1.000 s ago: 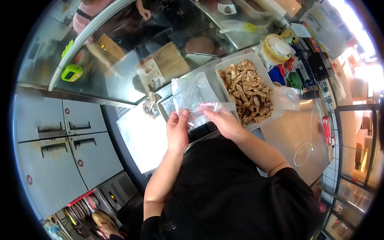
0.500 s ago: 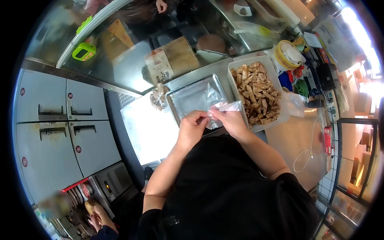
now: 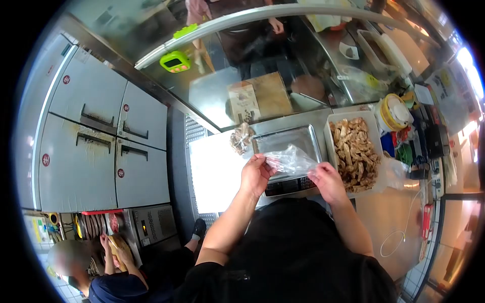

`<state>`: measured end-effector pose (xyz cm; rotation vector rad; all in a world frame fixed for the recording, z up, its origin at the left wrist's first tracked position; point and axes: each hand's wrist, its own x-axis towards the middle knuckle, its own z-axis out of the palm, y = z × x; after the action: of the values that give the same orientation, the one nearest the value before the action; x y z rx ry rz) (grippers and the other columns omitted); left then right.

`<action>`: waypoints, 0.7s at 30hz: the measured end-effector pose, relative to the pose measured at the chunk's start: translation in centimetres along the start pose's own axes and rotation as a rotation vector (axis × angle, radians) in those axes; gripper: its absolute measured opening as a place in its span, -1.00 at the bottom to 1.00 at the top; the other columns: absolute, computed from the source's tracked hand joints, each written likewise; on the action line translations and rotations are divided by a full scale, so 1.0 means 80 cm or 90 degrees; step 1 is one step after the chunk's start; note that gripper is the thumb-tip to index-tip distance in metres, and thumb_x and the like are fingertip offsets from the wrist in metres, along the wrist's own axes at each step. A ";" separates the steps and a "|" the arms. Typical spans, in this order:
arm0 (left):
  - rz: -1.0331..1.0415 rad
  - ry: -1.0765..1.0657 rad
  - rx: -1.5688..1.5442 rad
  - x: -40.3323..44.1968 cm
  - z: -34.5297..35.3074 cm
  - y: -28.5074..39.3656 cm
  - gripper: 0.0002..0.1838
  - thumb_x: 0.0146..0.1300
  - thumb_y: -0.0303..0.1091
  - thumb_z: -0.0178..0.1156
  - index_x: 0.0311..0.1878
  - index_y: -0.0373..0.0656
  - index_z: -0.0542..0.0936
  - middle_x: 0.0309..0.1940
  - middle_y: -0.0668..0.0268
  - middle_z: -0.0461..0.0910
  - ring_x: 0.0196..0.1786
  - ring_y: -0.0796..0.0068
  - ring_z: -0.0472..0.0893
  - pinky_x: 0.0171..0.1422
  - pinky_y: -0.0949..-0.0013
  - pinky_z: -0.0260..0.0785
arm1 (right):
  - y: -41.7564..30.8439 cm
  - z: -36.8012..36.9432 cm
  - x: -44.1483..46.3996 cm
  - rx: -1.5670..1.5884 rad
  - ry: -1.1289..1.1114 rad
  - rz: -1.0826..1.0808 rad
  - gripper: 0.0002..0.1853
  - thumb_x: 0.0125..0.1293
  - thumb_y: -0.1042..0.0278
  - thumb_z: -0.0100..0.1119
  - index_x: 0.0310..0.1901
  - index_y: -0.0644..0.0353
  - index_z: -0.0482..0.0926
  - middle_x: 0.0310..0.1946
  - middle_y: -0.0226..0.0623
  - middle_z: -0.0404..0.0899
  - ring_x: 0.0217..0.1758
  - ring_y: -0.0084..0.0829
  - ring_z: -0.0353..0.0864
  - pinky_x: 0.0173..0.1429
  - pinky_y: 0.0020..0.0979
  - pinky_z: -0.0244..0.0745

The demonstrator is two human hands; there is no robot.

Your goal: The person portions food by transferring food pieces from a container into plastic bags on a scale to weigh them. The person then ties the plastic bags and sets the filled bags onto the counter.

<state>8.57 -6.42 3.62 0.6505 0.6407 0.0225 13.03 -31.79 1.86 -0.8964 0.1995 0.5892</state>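
A clear plastic bag (image 3: 290, 159) is stretched between my two hands above the metal tray of a scale. My left hand (image 3: 256, 175) pinches one end of the bag, and the fingers of my right hand (image 3: 327, 182) are closed on the other end. Beneath the bag lies the steel tray (image 3: 283, 135), with a dark keypad panel (image 3: 289, 186) along its near side. Right of it stands a white plastic tub (image 3: 376, 151) heaped with brown strips of cooked food (image 3: 355, 154). A tied clear bag of similar brown pieces (image 3: 242, 138) sits at the tray's left corner.
A white board (image 3: 214, 174) lies left of the scale. A glass partition with a green timer (image 3: 175, 61) rises behind the counter. Yellow-rimmed tub (image 3: 396, 112) and clutter stand at right. A co-worker (image 3: 118, 283) is at lower left; refrigerator doors (image 3: 76, 166) line the left.
My hands have moved apart, and the bag, bunched between them before, is now spread out. The camera view has turned, shifting the scene to the right.
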 end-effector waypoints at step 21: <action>0.154 -0.085 0.385 -0.043 0.031 -0.004 -0.90 0.59 -0.29 0.04 -0.09 -0.07 0.46 -0.57 0.52 0.38 -0.66 0.71 0.30 -0.63 0.52 0.16 | 0.016 0.021 0.036 -0.733 -0.343 -0.338 -0.91 0.19 0.60 0.22 -0.27 0.22 0.57 0.17 0.05 0.52 0.11 -0.01 0.64 0.00 -0.22 0.56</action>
<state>7.11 -8.78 6.80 1.3014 0.4327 0.0091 14.59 -28.72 0.89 -1.7620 -0.9384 0.3909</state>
